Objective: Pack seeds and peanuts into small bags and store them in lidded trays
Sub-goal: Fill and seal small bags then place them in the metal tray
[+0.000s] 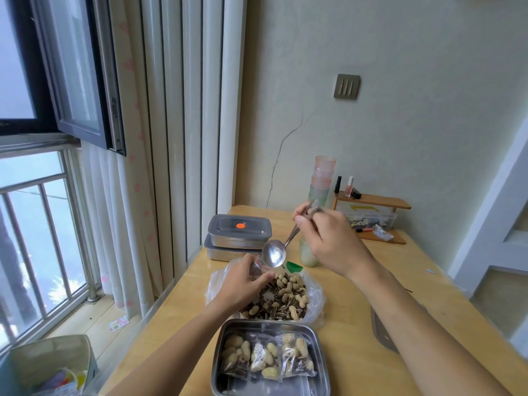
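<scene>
A large clear bag (pixel 313 298) of sunflower seeds and peanuts (pixel 281 298) lies open in the middle of the wooden table (pixel 357 352). My left hand (pixel 243 284) holds a small clear bag (pixel 258 268) just above the pile. My right hand (pixel 325 238) grips the handle of a metal spoon (pixel 273 254), whose empty bowl hangs over the small bag's mouth. Nearest me stands an open steel tray (pixel 270 328) with three filled small bags (pixel 268 360) laid side by side.
Two lidded steel trays (pixel 238 235) are stacked at the table's far left. Stacked plastic cups (pixel 324 178), a small wooden shelf (pixel 374 201) with bottles and a clear box stand by the wall. A grey lid (pixel 381 330) lies to the right. A bin (pixel 51 364) is on the floor.
</scene>
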